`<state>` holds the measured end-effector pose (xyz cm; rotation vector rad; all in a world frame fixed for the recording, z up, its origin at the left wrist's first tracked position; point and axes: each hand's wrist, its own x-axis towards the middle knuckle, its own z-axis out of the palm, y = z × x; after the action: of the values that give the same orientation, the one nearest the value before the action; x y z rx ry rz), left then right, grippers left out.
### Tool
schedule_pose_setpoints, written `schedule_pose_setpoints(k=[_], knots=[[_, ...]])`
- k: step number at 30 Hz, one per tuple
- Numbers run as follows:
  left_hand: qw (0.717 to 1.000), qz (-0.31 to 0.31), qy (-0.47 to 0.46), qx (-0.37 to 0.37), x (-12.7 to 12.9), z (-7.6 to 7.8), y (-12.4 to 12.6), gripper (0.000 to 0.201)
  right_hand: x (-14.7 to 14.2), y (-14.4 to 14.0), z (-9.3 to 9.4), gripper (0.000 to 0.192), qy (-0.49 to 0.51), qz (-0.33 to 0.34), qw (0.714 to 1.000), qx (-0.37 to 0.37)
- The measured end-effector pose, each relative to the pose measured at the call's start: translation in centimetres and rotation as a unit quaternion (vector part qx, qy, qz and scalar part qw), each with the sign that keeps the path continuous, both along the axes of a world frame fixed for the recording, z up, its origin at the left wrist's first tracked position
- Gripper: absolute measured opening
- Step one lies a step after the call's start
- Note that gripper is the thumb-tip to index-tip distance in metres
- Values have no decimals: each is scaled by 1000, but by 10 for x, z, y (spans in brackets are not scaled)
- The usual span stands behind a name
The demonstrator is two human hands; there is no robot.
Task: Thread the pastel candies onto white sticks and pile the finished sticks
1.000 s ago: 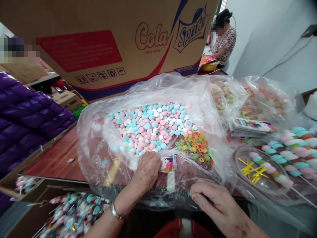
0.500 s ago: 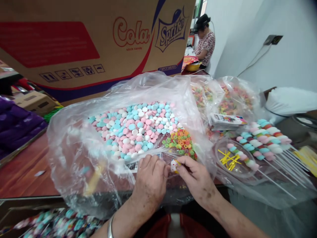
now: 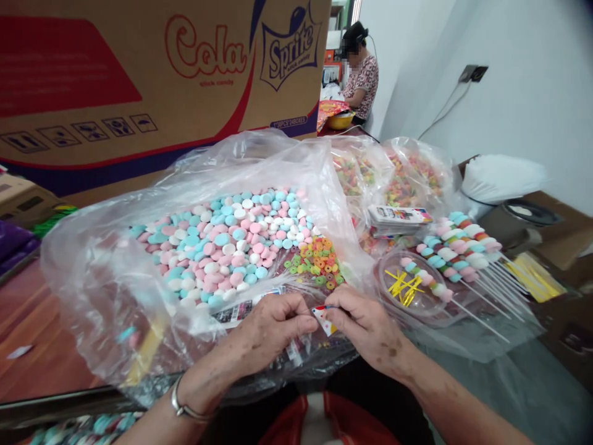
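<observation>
We pinch a small printed label (image 3: pixel 324 319) between both hands: left hand (image 3: pixel 266 327) and right hand (image 3: pixel 368 324) have fingers closed on it, probably to steady it. It sits just short of the ring candies (image 3: pixel 315 262) and pastel candies (image 3: pixel 227 244) in the plastic bag (image 3: pixel 102 278) beyond our fingers.

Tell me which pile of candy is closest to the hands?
The small pile of colourful rings, just beyond both hands. It has orange, green and yellow loops; the bigger pile of pink, blue and white discs lies farther back.

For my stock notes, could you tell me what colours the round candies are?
Pink, blue and white candies, head view.
</observation>
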<state>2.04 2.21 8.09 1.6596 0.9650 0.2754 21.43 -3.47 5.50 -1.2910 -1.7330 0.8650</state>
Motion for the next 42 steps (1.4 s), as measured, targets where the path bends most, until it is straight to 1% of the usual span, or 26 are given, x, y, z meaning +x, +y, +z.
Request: schedule_pose_setpoints(k=[3,5,6,10,12,13,15,17,20,22,23,24,26,28,31,33,37,40,42], knots=[[999,-29,-7,11,0,0,1,36,0,0,-3,23,-17,-5,999,43],[999,-48,4,21,0,1,1,42,0,1,-5,30,-33,-17,998,60],[998,-50,6,25,-1,1,0,41,0,1,-6,32,-39,-25,997,66],[999,-22,-32,37,-5,-3,-1,18,1,2,-10,36,-53,-56,993,89],[998,-25,-31,58,-7,-6,-1,17,2,2,-11,37,-55,-64,992,94],[997,-27,-19,76,-8,-6,-1,19,3,2,-10,38,-54,-65,992,94],[992,-37,3,117,-9,-7,-1,28,4,1,-6,37,-46,-60,994,82],[988,-49,10,145,-10,-7,-1,33,6,-1,0,29,-31,-47,997,50],[986,-60,3,153,-11,-9,-1,33,8,-3,9,14,-20,-26,999,-9],[987,-59,3,150,-12,-12,-1,31,7,-4,12,9,-12,-34,999,-30],[987,-57,4,147,-12,-14,-1,30,7,-5,12,10,-1,-45,998,-33],[988,-54,4,145,-12,-15,-1,30,6,-7,11,18,16,-57,998,-31],[989,-47,0,138,-12,-16,0,30,6,-10,8,37,52,-74,996,-12],[990,-33,-16,133,-11,-17,0,28,7,-14,6,44,67,-79,994,26],[992,-4,-31,125,-11,-19,1,23,11,-19,6,40,44,-66,992,97],[993,5,-33,116,-11,-21,1,22,13,-20,8,35,17,-36,991,128],[994,10,-24,107,-11,-23,0,23,14,-19,10,25,-35,7,991,133],[994,14,-24,106,-10,-23,1,23,11,-18,10,12,-54,10,987,149],[994,18,-26,108,-10,-22,2,23,13,-19,10,12,-59,2,984,167]])
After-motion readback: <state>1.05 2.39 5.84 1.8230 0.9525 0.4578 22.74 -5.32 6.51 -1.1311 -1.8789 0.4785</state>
